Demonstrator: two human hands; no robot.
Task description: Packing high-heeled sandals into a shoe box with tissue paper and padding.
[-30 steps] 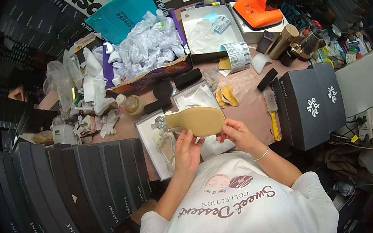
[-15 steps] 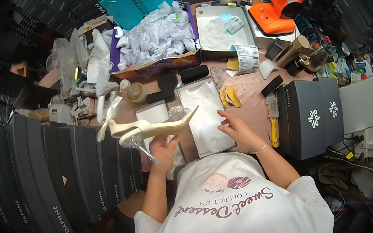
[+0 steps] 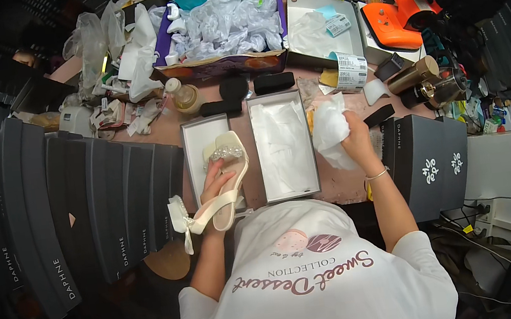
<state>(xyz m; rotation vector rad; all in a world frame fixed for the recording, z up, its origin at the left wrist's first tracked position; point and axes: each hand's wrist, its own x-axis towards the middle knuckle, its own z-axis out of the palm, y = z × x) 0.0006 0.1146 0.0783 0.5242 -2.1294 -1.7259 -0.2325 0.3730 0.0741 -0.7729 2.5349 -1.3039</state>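
A cream sandal [image 3: 239,173] with a beaded toe strap and a bow at the ankle rests in my left hand [image 3: 210,187], sole toward me. Its fingers are wrapped under the beaded strap. My right hand [image 3: 360,139] grips a crumpled sheet of white tissue paper [image 3: 330,131], off to the right of a shoebox. That open grey shoebox [image 3: 313,159] lies between my hands and has white paper inside. Left of it, partly behind the sandal, is a second shallow box part [image 3: 194,134].
Stacked dark shoeboxes [image 3: 86,212] line the left side, and more dark boxes [image 3: 422,164] stand at the right. Behind are a bin of crumpled plastic [image 3: 228,67], a glass bottle [image 3: 184,97], black pads [image 3: 273,82], an orange device [image 3: 389,25] and tumblers [image 3: 414,75].
My left hand has turned the sandal from side-on to upright, showing its insole. My right hand has moved right and now holds tissue paper lifted from the shoebox area.
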